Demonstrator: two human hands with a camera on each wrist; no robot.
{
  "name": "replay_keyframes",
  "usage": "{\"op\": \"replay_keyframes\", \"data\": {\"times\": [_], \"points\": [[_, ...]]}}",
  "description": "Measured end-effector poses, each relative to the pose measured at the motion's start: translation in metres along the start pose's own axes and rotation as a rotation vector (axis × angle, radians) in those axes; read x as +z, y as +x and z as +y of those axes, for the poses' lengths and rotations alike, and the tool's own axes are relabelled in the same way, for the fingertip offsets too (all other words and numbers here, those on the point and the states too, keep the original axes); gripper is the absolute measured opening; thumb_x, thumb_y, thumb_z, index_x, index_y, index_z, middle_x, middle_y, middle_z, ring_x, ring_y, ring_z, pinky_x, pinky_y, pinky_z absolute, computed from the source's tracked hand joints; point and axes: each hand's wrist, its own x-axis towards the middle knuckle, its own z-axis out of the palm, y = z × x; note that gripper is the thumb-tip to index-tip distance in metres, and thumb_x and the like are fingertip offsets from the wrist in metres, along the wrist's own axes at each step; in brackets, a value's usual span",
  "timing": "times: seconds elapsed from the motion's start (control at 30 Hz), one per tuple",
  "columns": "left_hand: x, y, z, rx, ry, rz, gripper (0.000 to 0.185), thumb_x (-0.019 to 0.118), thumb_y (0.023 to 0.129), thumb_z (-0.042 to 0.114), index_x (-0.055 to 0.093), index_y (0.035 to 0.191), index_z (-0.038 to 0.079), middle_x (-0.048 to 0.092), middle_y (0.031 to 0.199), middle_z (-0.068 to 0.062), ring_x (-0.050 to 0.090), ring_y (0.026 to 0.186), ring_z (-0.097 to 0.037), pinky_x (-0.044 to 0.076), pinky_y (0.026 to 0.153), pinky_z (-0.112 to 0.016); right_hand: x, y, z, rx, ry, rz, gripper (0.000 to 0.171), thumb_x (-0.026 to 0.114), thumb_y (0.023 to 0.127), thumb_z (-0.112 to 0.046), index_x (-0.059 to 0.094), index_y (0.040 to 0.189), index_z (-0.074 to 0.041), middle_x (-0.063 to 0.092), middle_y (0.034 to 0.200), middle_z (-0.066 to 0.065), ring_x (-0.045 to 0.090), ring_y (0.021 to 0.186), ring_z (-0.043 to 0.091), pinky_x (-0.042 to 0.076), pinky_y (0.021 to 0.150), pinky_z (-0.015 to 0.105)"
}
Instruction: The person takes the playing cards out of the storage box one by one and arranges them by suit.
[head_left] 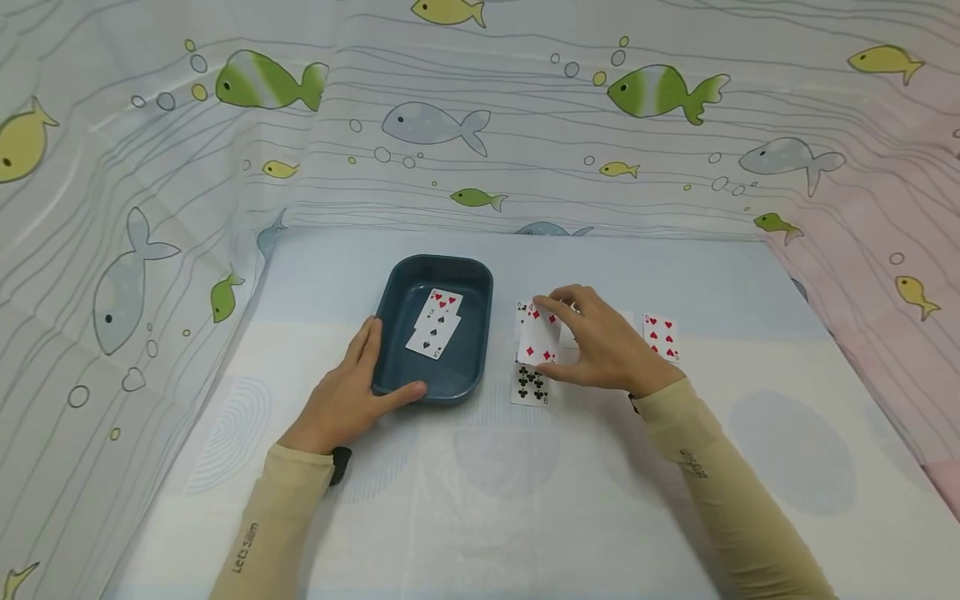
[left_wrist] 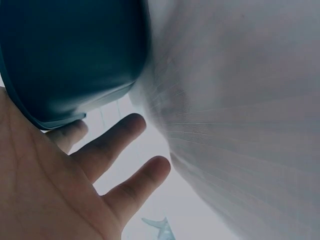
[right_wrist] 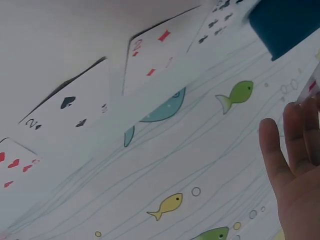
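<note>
Paper-thin and glossy, the diamond card (head_left: 538, 337) under the right hand (head_left: 603, 350) looks very light, bendy and slick; lying flat on the cloth it gives almost no edge to catch, so I judge the best hold is a pinch across one short edge, or a fingertip pressing down to slide it until a corner lifts. In the head view the thumb and forefinger are curled onto its far end, at about twelve o'clock of the card, and seem to have it pinched and tipped up slightly; the right wrist view shows only fingertips at its edge, so how firm the hold is I cannot tell.

That card sits at about three o'clock from the blue tray (head_left: 390, 333), just beside it, overlapping a club card (head_left: 530, 386) at its six o'clock. A heart card (head_left: 662, 337) lies at three o'clock of the right hand, apart from it. In the right wrist view a spade card (right_wrist: 67, 112) also shows between the heart and diamond cards.

The left hand (head_left: 348, 392) rests with relaxed, straight fingers against the tray's near-left corner, at about seven o'clock of it, thumb along the front rim, steadying rather than clutching. The tray looks like stiff, smooth plastic, likely to skid on the tablecloth (head_left: 480, 517) if nudged. Two cards (head_left: 435, 323) lie inside it, one across the other.
</note>
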Motion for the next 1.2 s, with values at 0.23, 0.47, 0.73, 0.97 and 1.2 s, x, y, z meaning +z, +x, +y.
{"op": "replay_keyframes", "data": {"times": [0.23,0.47,0.73,0.97,1.2], "points": [[0.001,0.000,0.000,-0.002,-0.002,-0.001,0.122,0.058,0.082,0.083,-0.007,0.163,0.019,-0.005,0.170,-0.001,0.032,0.145,-0.046,0.034,0.109,-0.062,0.000,-0.020,0.009,0.030,0.007,-0.042,0.085,0.086,0.076,-0.042,0.051,0.147,-0.014,0.050,0.134,0.009,0.048,0.122,0.026,0.046,0.096,0.044],[0.001,0.000,0.001,-0.001,-0.002,0.000,0.122,0.058,0.082,0.082,-0.007,0.163,0.018,-0.004,0.170,-0.002,0.032,0.144,-0.046,0.035,0.109,-0.062,0.000,-0.037,0.018,0.068,0.004,-0.141,0.085,0.086,0.076,-0.042,0.051,0.147,-0.011,0.050,0.135,0.013,0.050,0.122,0.031,0.043,0.099,0.048],[0.001,0.001,0.000,-0.006,-0.002,-0.002,0.123,0.058,0.081,0.083,-0.008,0.163,0.018,-0.005,0.170,-0.002,0.030,0.146,-0.044,0.034,0.110,-0.062,0.000,-0.048,0.021,0.155,0.016,-0.262,0.084,0.089,0.074,-0.043,0.054,0.146,-0.016,0.051,0.133,0.007,0.050,0.119,0.028,0.045,0.097,0.048],[0.001,0.001,0.000,-0.005,-0.002,0.001,0.123,0.058,0.081,0.083,-0.007,0.163,0.018,-0.005,0.170,-0.003,0.030,0.146,-0.044,0.034,0.110,-0.061,0.002,-0.052,0.022,0.164,0.056,-0.299,0.083,0.088,0.075,-0.040,0.054,0.146,-0.014,0.051,0.133,0.006,0.049,0.119,0.024,0.045,0.098,0.047],[0.001,0.001,0.000,-0.004,-0.007,-0.001,0.122,0.058,0.081,0.083,-0.007,0.163,0.019,-0.004,0.170,-0.003,0.031,0.145,-0.045,0.034,0.110,-0.062,0.004,-0.054,0.022,0.164,0.053,-0.331,0.083,0.088,0.075,-0.040,0.054,0.146,-0.013,0.052,0.132,0.006,0.048,0.119,0.023,0.046,0.097,0.046]]}}
